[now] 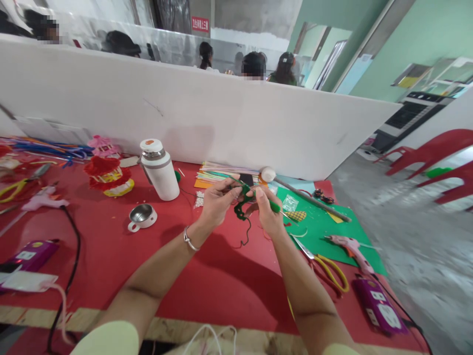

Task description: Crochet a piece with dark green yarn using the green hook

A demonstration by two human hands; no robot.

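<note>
My left hand (217,201) pinches a small dark green crochet piece (240,211) above the red table. A loose yarn tail (248,230) hangs below it. In my right hand (269,212) is a crochet hook (274,205) with a green handle, its tip close to the work between both hands and hidden by the fingers. Dark yarn runs left from my left hand toward a green ball of yarn (178,176), which sits partly behind a white thermos (160,172).
Left stand a metal cup (143,216), a red-and-yellow fuzzy craft (108,176) and a pink glue gun (44,199). Right lie scissors (325,266), a second glue gun (353,249), a purple box (379,303) and a grey rod (318,199) on green sheet. A white partition (221,118) rises behind.
</note>
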